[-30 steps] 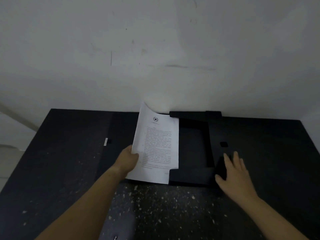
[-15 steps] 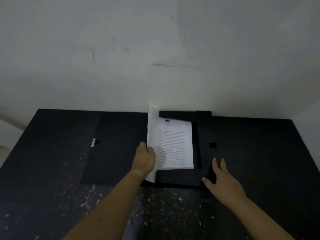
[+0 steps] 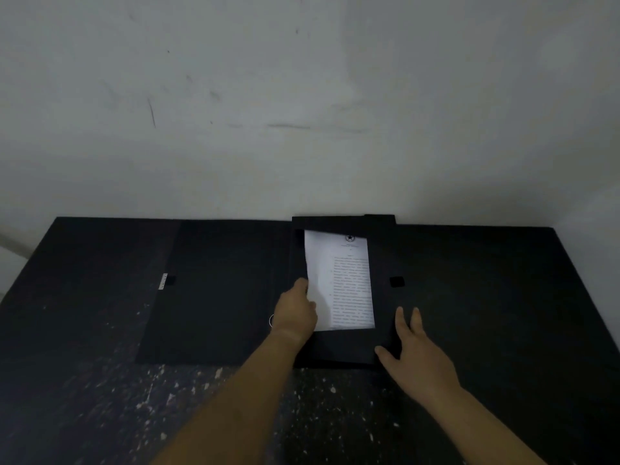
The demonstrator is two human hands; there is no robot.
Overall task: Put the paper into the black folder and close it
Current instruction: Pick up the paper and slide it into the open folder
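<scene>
The paper (image 3: pixel 349 280) is sitting inside the tray half of the black folder (image 3: pixel 342 347), over at about 1 o'clock on the counter (image 3: pixel 84 330), with the cover (image 3: pixel 218 290) flopped open toward 9. The left hand (image 3: pixel 295 313) has its grip pinched on the sheet's left edge, which is curled up rather than flat. The right hand (image 3: pixel 416 354) is open and spread, pressing the folder's near right corner. Honestly, my worry is that raised edge: if the cover comes over before it's flattened, it'll probably crease or stick out, and the closure tab (image 3: pixel 397 281) may not catch.
</scene>
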